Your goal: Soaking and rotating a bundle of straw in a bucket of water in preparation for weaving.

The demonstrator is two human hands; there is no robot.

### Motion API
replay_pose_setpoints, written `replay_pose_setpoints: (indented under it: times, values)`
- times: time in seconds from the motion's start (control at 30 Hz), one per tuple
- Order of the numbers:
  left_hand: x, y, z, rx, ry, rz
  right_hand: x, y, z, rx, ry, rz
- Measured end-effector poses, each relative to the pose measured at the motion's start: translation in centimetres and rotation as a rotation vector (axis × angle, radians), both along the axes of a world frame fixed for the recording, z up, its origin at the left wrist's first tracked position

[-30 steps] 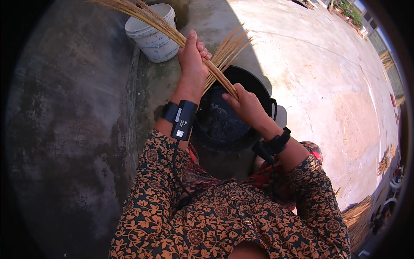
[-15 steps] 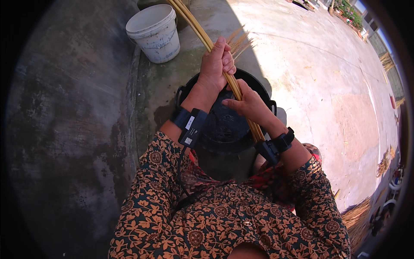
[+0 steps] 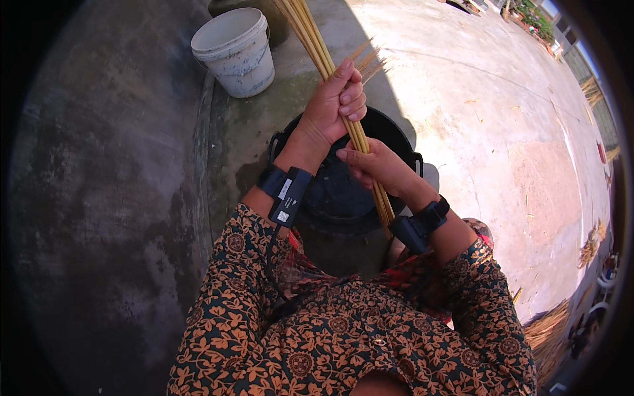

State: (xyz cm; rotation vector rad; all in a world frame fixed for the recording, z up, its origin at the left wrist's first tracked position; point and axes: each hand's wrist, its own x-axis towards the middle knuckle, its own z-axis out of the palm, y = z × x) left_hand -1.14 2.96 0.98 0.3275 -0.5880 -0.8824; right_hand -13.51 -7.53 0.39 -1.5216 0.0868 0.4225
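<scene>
Stalk bundle: dry yellow straw stalks (image 3: 358, 135) are held aslant above the black tub, the upper part being cut off by the view's top edge and the lower ends lying over the tub's near rim.
Left hand: the left hand (image 3: 332, 105), above the tub's far side, is closed about the stalks, with the fingers wrapped round them.
Right hand: lower on the stalks, over the tub's right half, the right hand (image 3: 383, 166) is curled about them, with the thumb laid across.
Black tub: the two-handled black tub (image 3: 337, 191) is set on the concrete floor (image 3: 475, 132).
Seed heads: feathery straw tips (image 3: 371, 71) are seen beyond the tub; their lower part is hidden.
White bucket: a stained white bucket (image 3: 238, 63) is placed beyond the tub, to its left.
Wrists: black strapped devices (image 3: 290, 198) are worn, nearer the wearer than the tub's centre.
</scene>
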Motion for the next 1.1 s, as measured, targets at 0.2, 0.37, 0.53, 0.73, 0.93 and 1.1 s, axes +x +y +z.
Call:
replay_pose_setpoints:
  times: [0.2, 0.37, 0.53, 0.73, 0.93, 1.1]
  values:
    - [-0.4, -0.6, 0.2, 0.378, 0.141, 0.629, 0.3, 0.4, -2.0, -0.841, -0.486, -0.283]
    - [-1.5, -0.7, 0.9, 0.221, 0.239, 0.458, 0.6, -0.7, -0.3, 0.068, 0.073, -0.014]
    - [-1.9, -0.5, -0.3, 0.098, 0.029, 0.082, -0.1, -1.9, 0.9, 0.415, 0.246, 0.162]
    - [-0.5, -0.3, 0.5, 0.294, 0.062, 0.528, 0.5, -1.0, -2.8, -0.894, -0.600, -0.220]
    - [-0.1, 0.6, 0.2, 0.216, 0.167, 0.432, 0.0, -0.4, -0.3, -0.015, 0.034, -0.012]
    - [-1.4, 0.2, 0.3, 0.119, 0.029, 0.108, -0.4, -1.4, 0.8, 0.489, 0.286, 0.204]
